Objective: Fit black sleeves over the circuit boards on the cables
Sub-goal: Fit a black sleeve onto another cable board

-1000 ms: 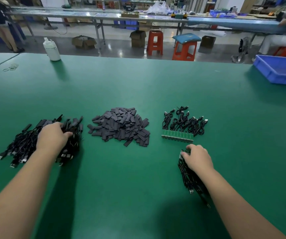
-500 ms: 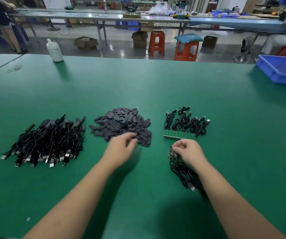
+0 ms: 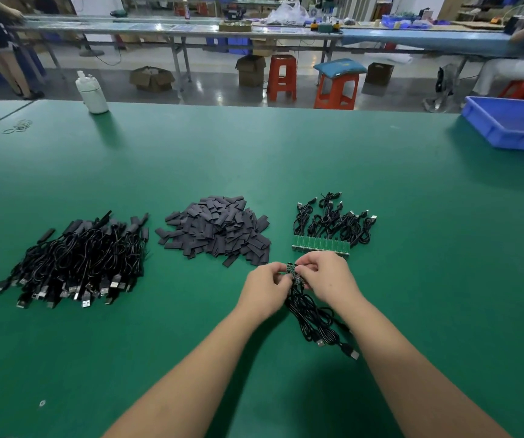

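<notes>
Both hands meet just near of the middle of the green table (image 3: 286, 159). The left hand (image 3: 265, 287) and the right hand (image 3: 328, 276) each pinch a small strip of boards (image 3: 294, 273) between curled fingertips, one hand on each side of it. Its black cables (image 3: 314, 320) trail toward the person and lie on the table, ending in USB plugs.

Just beyond the hands, a second strip (image 3: 320, 244) lies flat, its cables bunched on the far side. The pile of sleeves (image 3: 219, 229) sits to the left of that, near the left hand but not touching it. Further left lies a heap of sleeved cables (image 3: 74, 260). A white bottle (image 3: 91, 93) stands at the far edge and a blue bin (image 3: 513, 123) at the far right.

No sleeve is in either hand, so I judge the step to be separating one board from the strip before sleeving it.

The boards look thin, stiff and light, likely to snap apart along their joins, and best held by the edges, away from the solder points. The cables are limp and tangle easily, so they give no support. The sleeves look flat, soft and light; each probably needs squeezing open at its mouth, then sliding over the board's free end.
</notes>
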Tool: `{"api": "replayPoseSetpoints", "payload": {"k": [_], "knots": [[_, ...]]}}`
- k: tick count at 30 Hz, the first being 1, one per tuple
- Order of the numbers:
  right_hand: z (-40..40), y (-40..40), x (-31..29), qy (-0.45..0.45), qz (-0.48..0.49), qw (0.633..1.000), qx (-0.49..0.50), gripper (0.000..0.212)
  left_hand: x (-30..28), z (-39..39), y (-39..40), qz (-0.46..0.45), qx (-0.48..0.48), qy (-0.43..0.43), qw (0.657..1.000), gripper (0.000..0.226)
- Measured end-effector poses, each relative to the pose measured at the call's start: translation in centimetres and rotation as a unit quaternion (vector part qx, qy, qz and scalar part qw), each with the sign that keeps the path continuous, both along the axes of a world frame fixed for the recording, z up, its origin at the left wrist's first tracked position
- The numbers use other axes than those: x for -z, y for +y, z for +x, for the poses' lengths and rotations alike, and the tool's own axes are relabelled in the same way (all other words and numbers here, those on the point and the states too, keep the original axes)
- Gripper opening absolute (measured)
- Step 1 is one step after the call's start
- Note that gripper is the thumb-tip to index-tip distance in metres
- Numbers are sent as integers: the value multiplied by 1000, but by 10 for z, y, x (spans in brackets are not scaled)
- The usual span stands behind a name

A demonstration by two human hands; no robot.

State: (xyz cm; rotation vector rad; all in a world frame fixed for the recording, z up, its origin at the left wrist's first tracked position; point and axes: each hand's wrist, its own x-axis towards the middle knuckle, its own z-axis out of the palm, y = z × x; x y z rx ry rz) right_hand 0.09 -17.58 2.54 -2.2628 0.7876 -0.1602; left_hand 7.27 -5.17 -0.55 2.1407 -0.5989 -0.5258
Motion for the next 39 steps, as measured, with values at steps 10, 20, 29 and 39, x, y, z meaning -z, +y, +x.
{"api": "replayPoseSetpoints", "payload": {"k": [10, 20, 29, 39], "knots": [[2, 3, 5, -1, -64, 998, -4, 14, -5, -2, -4, 19, -9, -50, 999, 25], [-1, 8, 7, -10, -88, 996, 25, 17, -9, -11, -9, 50, -29, -81, 995, 22], [-2, 7, 12, -8, -115, 993, 41, 17, -5, -17, -11, 56, -36, -154, 986, 28], [-18, -42, 21, -2, -125, 987, 102, 17, -19, -12, 13, -306, 18, 293, 906, 12]]}}
